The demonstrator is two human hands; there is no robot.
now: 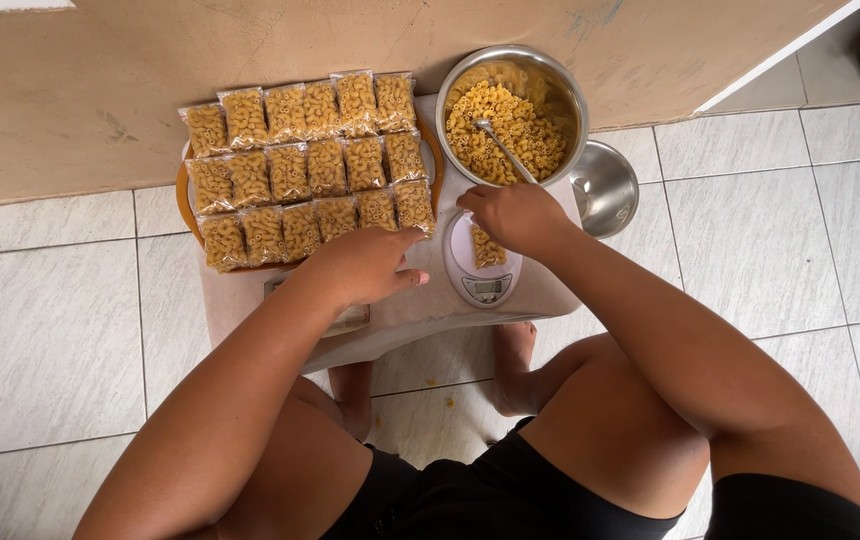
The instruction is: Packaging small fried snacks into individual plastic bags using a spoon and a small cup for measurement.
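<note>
A steel bowl (563, 88) of elbow pasta stands at the far right of a low white table (420, 320). A metal spoon (503, 148) lies in it. My right hand (512, 214) grips the spoon's handle end above a small white kitchen scale (483, 280), on which sits a clear bag of pasta (487, 248). My left hand (365, 264) rests palm down at the near edge of the round orange tray (186, 200), touching the front row of several sealed pasta bags (305, 160).
A smaller empty steel bowl (605, 185) sits right of the big one. A tan wall (100, 90) runs behind the table. My bare feet (515, 360) and knees are on the white tiled floor (50, 340), with a few pasta pieces dropped near them.
</note>
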